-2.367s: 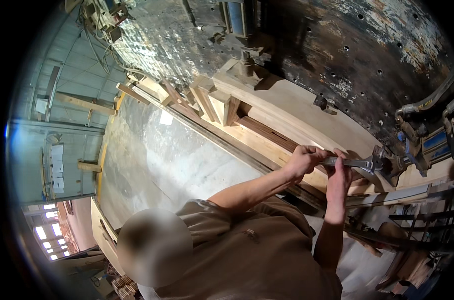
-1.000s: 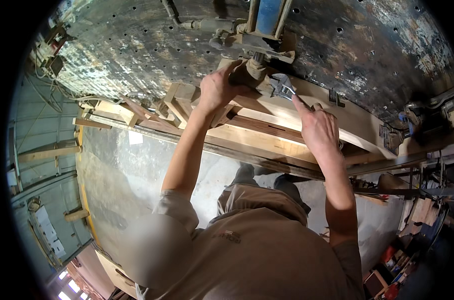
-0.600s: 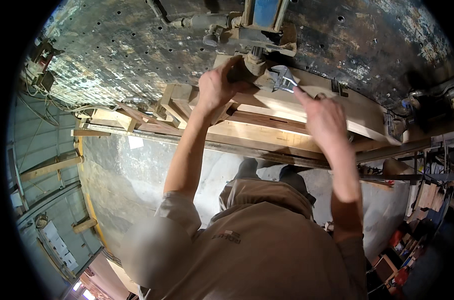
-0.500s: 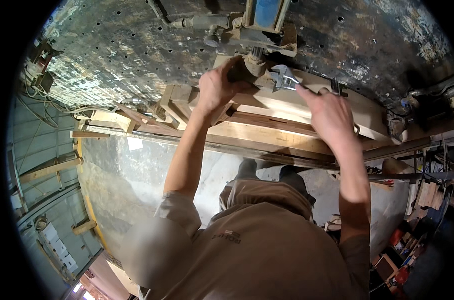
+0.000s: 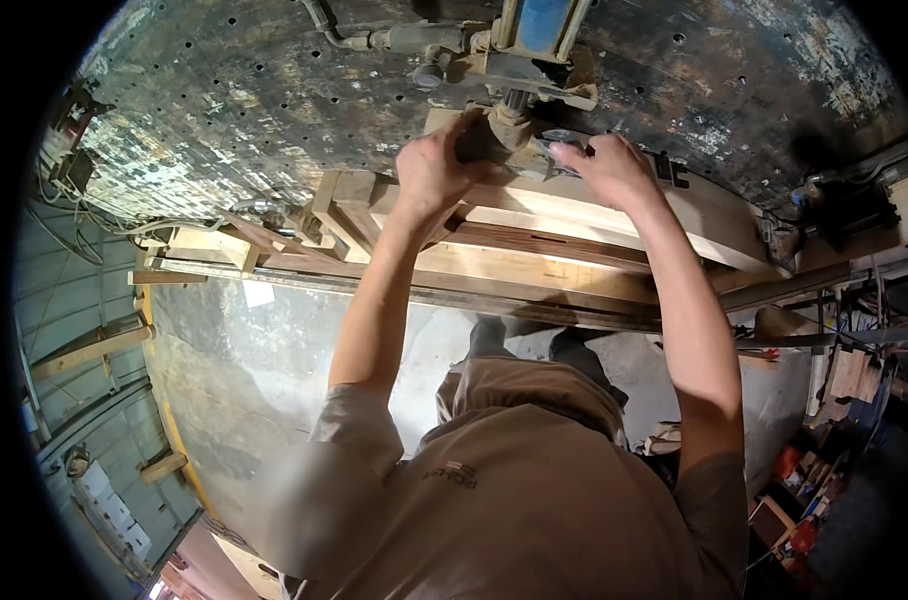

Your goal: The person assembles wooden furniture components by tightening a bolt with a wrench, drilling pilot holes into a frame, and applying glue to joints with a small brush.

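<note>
My right hand (image 5: 616,172) is closed around an adjustable wrench (image 5: 566,137), whose head lies beside the end of a metal rod. That rod (image 5: 515,103) comes down from a blue cylinder (image 5: 536,28) and ends in a rounded metal fitting (image 5: 510,130). Left of the fitting, my left hand (image 5: 432,172) curls its thumb and fingers around a dark piece (image 5: 474,147) at the rod's end; shadow hides its exact shape. Under both hands runs a pale wooden beam (image 5: 559,207), with more boards along its near side.
A dark, paint-worn panel with holes (image 5: 244,90) spreads behind the work. A hose fitting (image 5: 404,40) joins near the cylinder. Wooden frame pieces (image 5: 349,210) stand at left, and a clamp (image 5: 789,245) sits at the beam's right end. Cables (image 5: 64,205) hang far left.
My right hand has moved left and up with the wrench, swinging it closer to the rod's fitting. My left hand stays in place.
</note>
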The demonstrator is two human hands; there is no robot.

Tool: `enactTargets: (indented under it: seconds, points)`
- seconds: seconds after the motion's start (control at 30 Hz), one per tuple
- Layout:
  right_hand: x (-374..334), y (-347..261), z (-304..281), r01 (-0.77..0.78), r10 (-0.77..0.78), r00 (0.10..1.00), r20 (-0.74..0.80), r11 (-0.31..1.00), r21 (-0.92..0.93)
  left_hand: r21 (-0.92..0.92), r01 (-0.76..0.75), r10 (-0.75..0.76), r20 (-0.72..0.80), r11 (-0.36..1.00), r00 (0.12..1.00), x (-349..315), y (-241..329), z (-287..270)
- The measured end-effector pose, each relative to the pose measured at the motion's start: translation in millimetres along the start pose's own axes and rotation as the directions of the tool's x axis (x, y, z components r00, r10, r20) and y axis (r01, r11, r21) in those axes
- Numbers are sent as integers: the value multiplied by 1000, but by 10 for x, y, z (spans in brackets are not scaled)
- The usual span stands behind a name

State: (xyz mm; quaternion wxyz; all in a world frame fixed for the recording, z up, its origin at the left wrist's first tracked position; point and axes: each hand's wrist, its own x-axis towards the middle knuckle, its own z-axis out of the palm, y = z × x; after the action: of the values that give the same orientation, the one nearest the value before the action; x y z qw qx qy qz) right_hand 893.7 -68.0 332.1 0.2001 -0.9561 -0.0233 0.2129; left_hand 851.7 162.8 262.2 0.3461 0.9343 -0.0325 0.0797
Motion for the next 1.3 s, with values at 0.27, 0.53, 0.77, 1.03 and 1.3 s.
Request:
enactTargets:
  seconds: [0.27, 0.53, 0.77, 1.03, 1.3]
  points:
    - [145, 175, 53, -63, -37, 975, 219, 901, 429, -13, 9, -9, 15, 1000, 1000, -14, -37, 15]
    - [136, 5, 31, -110, 95, 987, 127, 988, 111, -22, 18, -18, 19, 1000, 1000, -11, 20, -24]
    - [-296, 270, 45, 220, -259, 963, -68, 910, -353, -33, -15, 14, -19, 999, 1000, 6, 15, -14]
    - [-52, 602, -30, 126, -238, 961, -142, 832, -540, -113, -12, 8, -33, 994, 999, 5, 43, 21]
    - [-34, 634, -9, 70, -122, 989, -81, 881, -467, -71, -32, 30, -31, 997, 999, -7, 23, 48]
